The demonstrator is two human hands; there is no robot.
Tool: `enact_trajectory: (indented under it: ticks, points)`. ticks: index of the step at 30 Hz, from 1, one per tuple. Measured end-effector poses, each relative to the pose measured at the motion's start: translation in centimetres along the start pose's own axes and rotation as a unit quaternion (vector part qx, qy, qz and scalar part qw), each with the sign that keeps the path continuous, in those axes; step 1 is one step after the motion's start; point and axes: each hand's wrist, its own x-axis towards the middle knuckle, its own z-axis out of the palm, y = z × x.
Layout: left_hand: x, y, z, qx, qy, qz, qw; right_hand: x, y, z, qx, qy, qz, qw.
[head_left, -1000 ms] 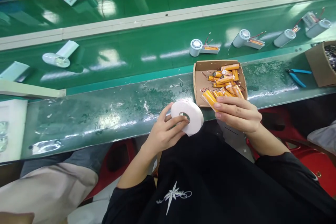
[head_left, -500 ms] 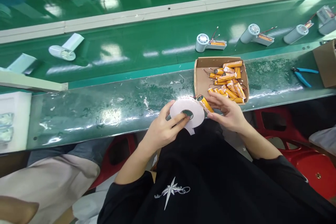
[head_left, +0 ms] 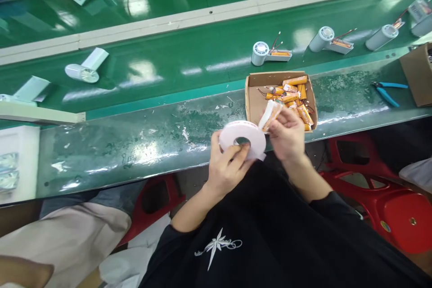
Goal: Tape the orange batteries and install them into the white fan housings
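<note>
A roll of white tape (head_left: pixel 256 137) is gripped in my left hand (head_left: pixel 227 164), with fingers hooked into its centre hole. Between the thumb and fingers of my right hand (head_left: pixel 290 134) is an orange battery (head_left: pixel 271 115), tilted, with a white strip along its upper face. It is just right of the roll and over the near-left side of a cardboard box (head_left: pixel 248 103). Inside that box lie several orange batteries (head_left: pixel 294 81) with thin dark wires, some wearing white patches. My right hand partly covers the box's front.
Behind the work ledge (head_left: pixel 118 144), a green belt (head_left: pixel 189 63) carries several pale blue fan-like units (head_left: pixel 260 53). Blue-handled pliers (head_left: pixel 388 92) and another cardboard box (head_left: pixel 418 74) are on the right. White foam (head_left: pixel 29 162) sits at left. Another person (head_left: pixel 67 238) sits at lower left; red stools (head_left: pixel 401 216) stand below.
The battery has turned in my right hand, its white-strip face now showing, and moved slightly up. The tape roll has shifted a little right and rotated, its loose end now at the lower right.
</note>
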Motion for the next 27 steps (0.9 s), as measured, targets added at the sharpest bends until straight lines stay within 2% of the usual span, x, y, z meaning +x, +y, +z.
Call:
enact_trajectory:
  ticks: [3,5,7,9,11,13,15,18,20,23,27]
  points:
    - [-2.8,-0.2,-0.2,-0.097,-0.084,-0.011,0.992,2.4,-1.8,-4.1,-0.069,0.004,-0.03,0.997]
    - [-4.8,-2.0,-0.7,-0.098,-0.113,-0.034,0.988,4.1,-3.3,-7.0,-0.097,0.043,-0.066,0.992]
    - [-6.2,-4.9,-1.1,-0.056,-0.11,-0.061,0.991,5.0,-4.0,-8.4,-0.095,0.039,-0.066,0.993]
    - [-7.0,-8.1,-1.0,-0.024,-0.115,-0.079,0.99,4.9,-3.5,-8.1,-0.087,-0.006,-0.04,0.995]
    - [-7.4,-10.7,-0.7,-0.015,-0.133,-0.092,0.987,4.4,-2.6,-6.9,-0.092,-0.042,-0.023,0.995]
    - [-7.6,-12.4,-0.6,-0.007,-0.128,-0.11,0.986,4.0,-2.0,-5.7,-0.095,-0.048,-0.03,0.994]
    - [-7.5,-13.5,-1.0,0.004,-0.098,-0.13,0.987,3.5,-2.1,-5.0,-0.079,-0.042,-0.05,0.995]
    - [-6.2,-15.8,-2.0,0.024,-0.065,-0.158,0.985,3.1,-3.0,-5.2,-0.034,-0.047,-0.063,0.996]
    - [-4.3,-18.9,-2.6,0.046,-0.074,-0.194,0.977,3.3,-3.3,-5.6,-0.013,-0.047,-0.055,0.997]
    - [-0.1,-26.1,-3.8,0.093,-0.082,-0.293,0.948,3.6,-3.4,-5.9,0.002,-0.014,-0.044,0.999]
    - [5.2,-36.3,-6.2,0.172,-0.041,-0.43,0.885,3.2,-3.5,-5.7,-0.02,0.029,-0.024,0.999]
